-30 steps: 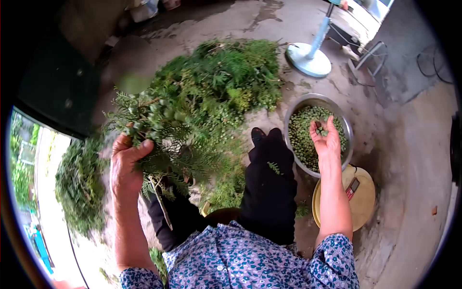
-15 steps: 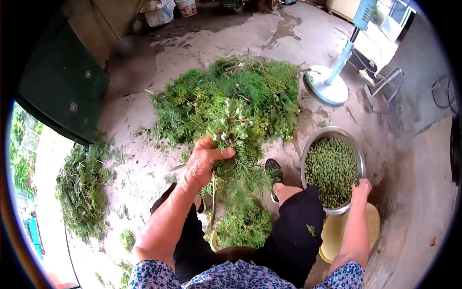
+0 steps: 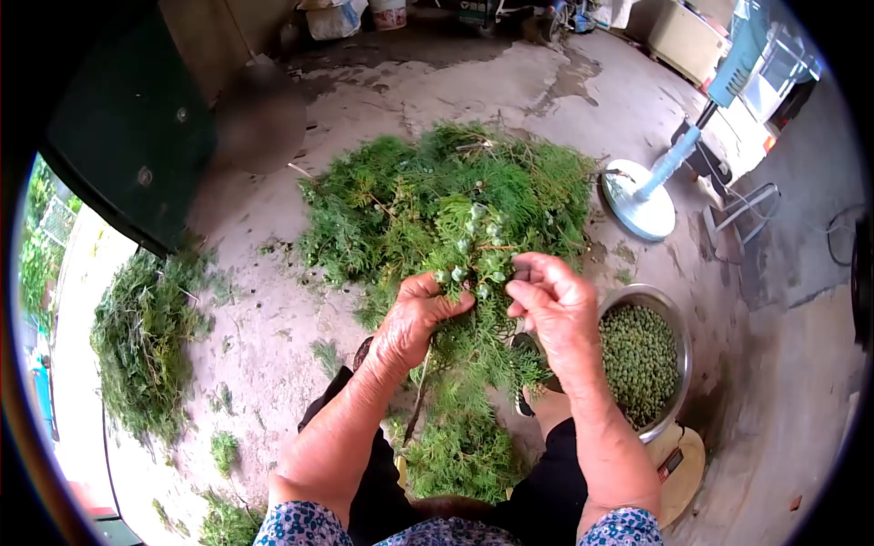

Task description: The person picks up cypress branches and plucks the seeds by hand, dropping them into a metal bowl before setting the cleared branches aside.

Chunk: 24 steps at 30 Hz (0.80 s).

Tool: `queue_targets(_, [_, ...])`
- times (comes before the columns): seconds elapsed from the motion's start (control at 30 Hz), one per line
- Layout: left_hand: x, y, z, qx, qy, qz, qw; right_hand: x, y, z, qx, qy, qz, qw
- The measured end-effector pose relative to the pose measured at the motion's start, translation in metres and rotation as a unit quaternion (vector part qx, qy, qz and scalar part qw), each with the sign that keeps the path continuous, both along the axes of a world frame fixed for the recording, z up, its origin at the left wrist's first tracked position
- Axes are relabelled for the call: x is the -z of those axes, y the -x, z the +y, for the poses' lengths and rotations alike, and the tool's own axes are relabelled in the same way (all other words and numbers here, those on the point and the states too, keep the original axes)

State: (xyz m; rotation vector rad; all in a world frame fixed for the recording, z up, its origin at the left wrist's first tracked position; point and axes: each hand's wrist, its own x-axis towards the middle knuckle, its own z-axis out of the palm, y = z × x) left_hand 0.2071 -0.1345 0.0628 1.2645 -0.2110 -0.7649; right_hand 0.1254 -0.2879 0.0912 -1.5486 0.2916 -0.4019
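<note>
Our left hand point(image 3: 410, 320) closed round leafy green sprig with pale cones point(image 3: 473, 264); right hand point(image 3: 553, 305) narrow at cones; shiny metal bowl of small green cones point(image 3: 681, 338) beyond right wrist.

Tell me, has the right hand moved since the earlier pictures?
Yes: the right hand has gone left, from the metal bowl to the green cones.

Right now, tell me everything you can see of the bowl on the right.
The bowl is round, wide and silvery, apparently metal. It stands upright beyond the right knee, holding many small round green pieces. The right forearm hides part of its left side. Its near edge overlaps a round yellow object in view; what it rests on is hidden. Neither the left hand nor right hand grips it.
</note>
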Motion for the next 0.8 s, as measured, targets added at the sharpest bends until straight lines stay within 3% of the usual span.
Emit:
queue_targets(0.03, [-0.001, -0.001, 0.000, -0.008, 0.019, 0.005, 1.000, 0.005, -0.006, 0.003, -0.004, -0.035, 0.022, 0.999])
queue_targets(0.13, [0.004, -0.004, 0.002, -0.055, 0.043, 0.011, 0.997, 0.014, -0.017, 0.017, 0.002, 0.076, -0.019, 0.997])
queue_targets(0.23, [0.006, -0.008, 0.005, -0.095, 0.062, 0.032, 0.993, 0.022, -0.030, 0.021, 0.000, -0.048, -0.031, 0.998])
queue_targets(0.4, [-0.002, -0.014, 0.005, -0.109, 0.082, 0.065, 0.989, 0.016, -0.035, 0.030, 0.035, -0.105, 0.005, 0.994])
queue_targets(0.57, [-0.010, -0.014, 0.002, -0.131, 0.077, 0.068, 0.986, 0.021, -0.044, 0.026, 0.151, 0.030, -0.084, 0.984])
queue_targets(0.7, [-0.009, -0.011, 0.001, -0.156, 0.084, 0.075, 0.981, 0.007, -0.044, 0.011, 0.055, -0.248, -0.101, 0.962])
queue_targets(0.8, [-0.005, -0.010, 0.002, -0.150, 0.059, 0.031, 0.986, 0.002, -0.041, 0.013, -0.029, -0.381, -0.075, 0.921])
